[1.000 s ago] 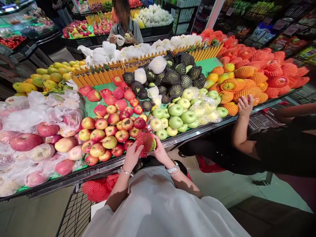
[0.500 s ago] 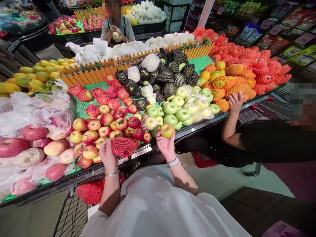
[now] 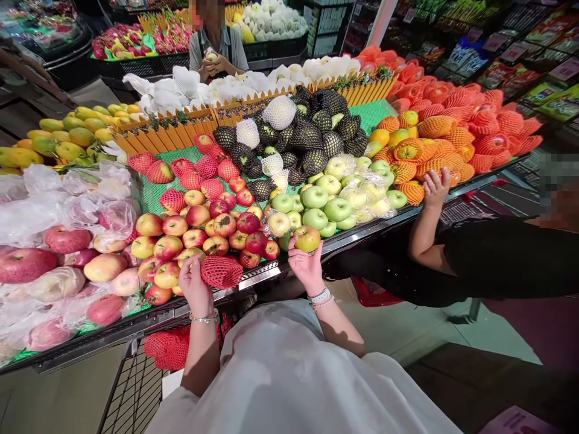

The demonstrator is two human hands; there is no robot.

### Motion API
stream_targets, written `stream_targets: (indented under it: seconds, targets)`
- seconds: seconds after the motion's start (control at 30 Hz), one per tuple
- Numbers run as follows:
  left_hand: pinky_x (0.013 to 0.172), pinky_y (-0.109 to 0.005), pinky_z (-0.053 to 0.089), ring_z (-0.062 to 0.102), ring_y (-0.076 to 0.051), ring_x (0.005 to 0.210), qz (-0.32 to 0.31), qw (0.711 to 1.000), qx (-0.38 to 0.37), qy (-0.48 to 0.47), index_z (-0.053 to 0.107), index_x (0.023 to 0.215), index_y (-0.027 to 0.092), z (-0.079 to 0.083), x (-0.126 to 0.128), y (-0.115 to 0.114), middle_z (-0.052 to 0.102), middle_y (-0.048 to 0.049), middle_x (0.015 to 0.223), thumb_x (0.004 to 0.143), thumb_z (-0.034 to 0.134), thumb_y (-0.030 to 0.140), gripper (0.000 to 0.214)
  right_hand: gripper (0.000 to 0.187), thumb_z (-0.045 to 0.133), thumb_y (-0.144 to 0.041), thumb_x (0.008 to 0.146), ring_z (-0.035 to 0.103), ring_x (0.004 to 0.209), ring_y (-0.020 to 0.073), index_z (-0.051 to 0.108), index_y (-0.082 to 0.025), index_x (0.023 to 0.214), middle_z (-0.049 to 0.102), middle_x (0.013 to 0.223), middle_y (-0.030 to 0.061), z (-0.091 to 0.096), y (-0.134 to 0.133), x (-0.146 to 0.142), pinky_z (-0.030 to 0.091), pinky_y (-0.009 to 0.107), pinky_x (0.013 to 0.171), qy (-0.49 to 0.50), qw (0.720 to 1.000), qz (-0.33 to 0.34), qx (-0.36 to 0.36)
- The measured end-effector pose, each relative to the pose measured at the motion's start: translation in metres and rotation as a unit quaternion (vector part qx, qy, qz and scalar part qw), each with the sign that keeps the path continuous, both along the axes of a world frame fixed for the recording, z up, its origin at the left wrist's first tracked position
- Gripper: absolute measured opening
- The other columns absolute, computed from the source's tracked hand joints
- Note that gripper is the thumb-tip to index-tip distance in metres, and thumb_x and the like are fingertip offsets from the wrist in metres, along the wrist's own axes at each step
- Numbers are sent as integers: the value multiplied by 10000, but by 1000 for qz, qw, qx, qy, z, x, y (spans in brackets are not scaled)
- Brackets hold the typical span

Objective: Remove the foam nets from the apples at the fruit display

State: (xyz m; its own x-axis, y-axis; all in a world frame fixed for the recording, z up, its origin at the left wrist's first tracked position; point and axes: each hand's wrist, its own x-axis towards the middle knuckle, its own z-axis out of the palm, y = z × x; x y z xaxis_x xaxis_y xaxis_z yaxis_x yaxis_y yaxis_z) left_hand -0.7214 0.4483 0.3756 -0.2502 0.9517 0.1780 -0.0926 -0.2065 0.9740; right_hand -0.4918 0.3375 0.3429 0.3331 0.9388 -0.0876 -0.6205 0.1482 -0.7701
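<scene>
My left hand [image 3: 193, 283] is closed on a red foam net sleeve [image 3: 221, 271] at the front edge of the fruit stand. My right hand [image 3: 305, 265] holds a bare yellow-green apple with a red blush [image 3: 307, 239] just above the stand's metal rim [image 3: 266, 274]. Both hands hover in front of the pile of red and yellow apples [image 3: 203, 232]. Green apples [image 3: 325, 208] lie just behind my right hand.
A black wire cart [image 3: 131, 392] holding red nets [image 3: 165, 349] stands below my left arm. A person in black reaches a hand [image 3: 435, 188] to the orange-netted fruit [image 3: 434, 144] at right. Another person [image 3: 217, 51] stands behind the stand. Bagged apples [image 3: 54, 241] lie left.
One second ago both hands held the apple inside the red net. The net came off into my left hand, and my right hand moved right with the bare apple.
</scene>
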Motion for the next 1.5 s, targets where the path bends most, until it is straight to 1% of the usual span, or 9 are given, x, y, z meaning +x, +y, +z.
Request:
stream_targets:
  seconds: [0.23, 0.37, 0.5, 0.6, 0.8, 0.97, 1.17, 1.3, 1.5]
  targets:
    - [786, -219, 463, 578, -100, 783, 37, 996, 36, -80, 638, 857, 162, 5, -35, 7, 632, 8, 861, 755, 696, 390, 256, 727, 129, -679, 921, 329, 580, 133, 604, -178, 1147, 555, 979, 91, -4, -2, -6, 380, 237, 502, 183, 983, 2, -20]
    - [955, -280, 459, 603, -145, 984, 63, 983, 30, -169, 636, 980, 191, 18, -66, 13, 663, -8, 1023, 765, 672, 407, 307, 632, 336, -707, 884, 352, 558, 105, 585, -187, 1142, 560, 875, 41, -5, -5, -13, 390, 204, 476, 316, 946, 69, 6]
    - [1085, -372, 384, 528, -220, 1220, 14, 976, 32, -213, 636, 1054, 219, 24, -81, 8, 649, -47, 1199, 782, 564, 534, 422, 572, 514, -643, 845, 409, 564, 85, 509, -206, 1214, 577, 864, 10, -1, -5, -22, 431, 190, 494, 447, 886, 123, 8]
    - [1132, -393, 320, 451, -238, 1314, -9, 974, 41, -221, 642, 1065, 225, 24, -83, 3, 624, -49, 1270, 784, 534, 562, 452, 622, 541, -652, 816, 433, 557, 89, 489, -193, 1233, 582, 847, 14, 2, -2, -27, 438, 202, 488, 472, 870, 142, -13]
    - [1137, -431, 308, 419, -251, 1345, -9, 968, 67, -241, 619, 1078, 225, 22, -91, -1, 604, -52, 1302, 797, 508, 557, 449, 668, 535, -699, 788, 443, 561, 87, 506, -172, 1197, 598, 855, 20, 6, 2, -36, 459, 216, 512, 459, 871, 173, -22]
    - [1148, -422, 314, 432, -221, 1336, 9, 955, 136, -264, 577, 911, 211, 22, -107, -1, 630, -34, 1237, 805, 499, 425, 252, 668, 572, -696, 770, 459, 578, 86, 538, -163, 1170, 610, 882, 27, 4, 2, -42, 473, 214, 533, 437, 880, 181, -33]
    - [1154, -418, 327, 452, -231, 1312, 47, 959, 165, -227, 532, 902, 195, 23, -138, -3, 619, -60, 1211, 666, 478, 279, 257, 648, 742, -684, 611, 507, 641, 109, 619, -221, 1048, 648, 907, 11, -4, 6, -56, 504, 240, 583, 289, 949, 121, -33]
    - [1169, -358, 298, 505, -212, 1251, 44, 970, 150, -187, 506, 925, 200, 21, -153, -6, 636, -31, 1141, 511, 479, 154, 417, 668, 773, -681, 552, 574, 753, 136, 632, -247, 1040, 665, 951, -1, -9, 7, -68, 543, 274, 709, 204, 972, 109, -48]
    - [1148, -295, 316, 520, -176, 1230, 74, 960, 142, -230, 512, 976, 203, 10, -162, -8, 656, -23, 1117, 581, 525, 171, 396, 693, 866, -350, 522, 607, 991, 194, 558, -301, 1140, 632, 1138, 18, -12, 6, -82, 539, 306, 812, 105, 990, 75, -48]
